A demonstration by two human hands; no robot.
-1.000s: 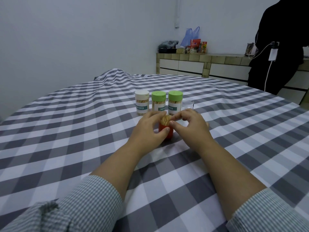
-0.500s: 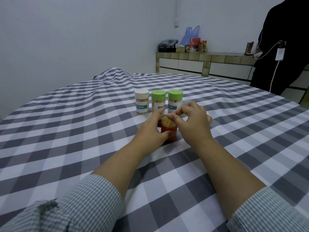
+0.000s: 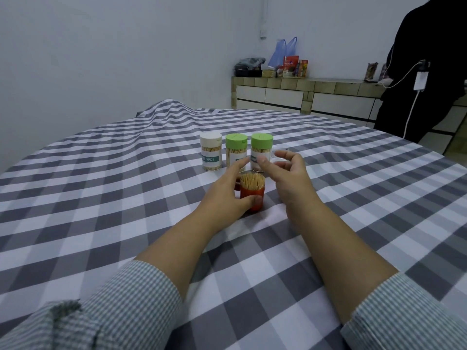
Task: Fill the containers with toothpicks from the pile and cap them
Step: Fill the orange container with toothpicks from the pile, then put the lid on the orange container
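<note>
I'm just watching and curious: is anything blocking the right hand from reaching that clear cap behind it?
Nothing visible does. The right hand hovers open just in front of the clear cap on the tablecloth. The green-lidded container stands to the cap's left, beside the path. The left hand holds the red container.

Left hand (image 3: 228, 190) grips the uncapped red cylindrical toothpick container (image 3: 252, 198), thumb on its front. Right hand (image 3: 288, 175) hovers just right of it, fingers loosely curled, holding nothing visible.

head cam | worn | faces forward-down | near checked table (image 3: 106, 198)
</note>
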